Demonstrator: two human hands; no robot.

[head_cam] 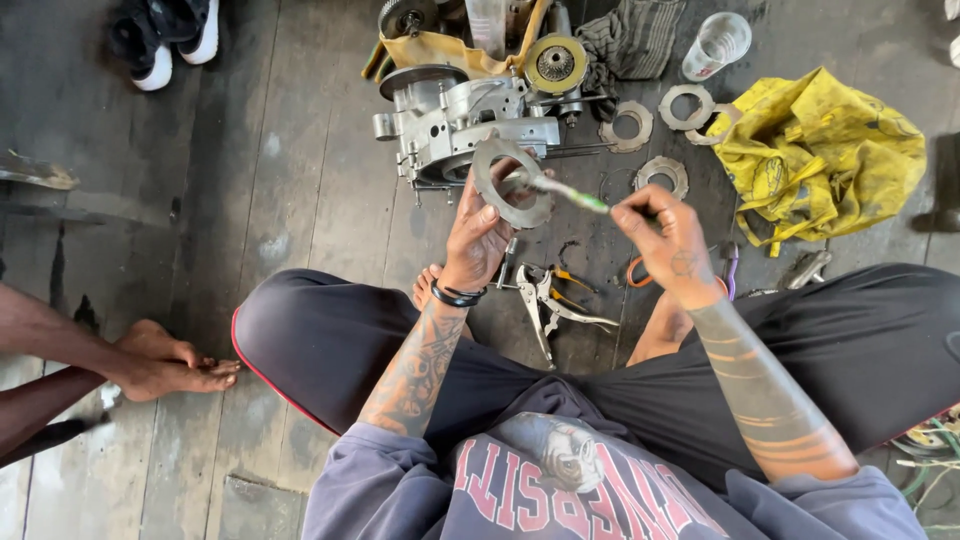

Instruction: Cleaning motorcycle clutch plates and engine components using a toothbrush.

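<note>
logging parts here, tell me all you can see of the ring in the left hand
The ring is a flat, grey, dull metal disc with a wide round hole and small notches along its outer edge. It looks worn and grimy. The left hand holds it up by its lower left edge, face tilted toward the camera, in front of the engine. The green-handled brush in the right hand touches its right side.

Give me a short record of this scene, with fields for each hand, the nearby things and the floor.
left hand: holds a grey ring plate
right hand: holds a green-handled brush, tip on the plate
ahead: metal engine part
floor: locking pliers, three more rings, yellow cloth
far left: another person's feet
</note>
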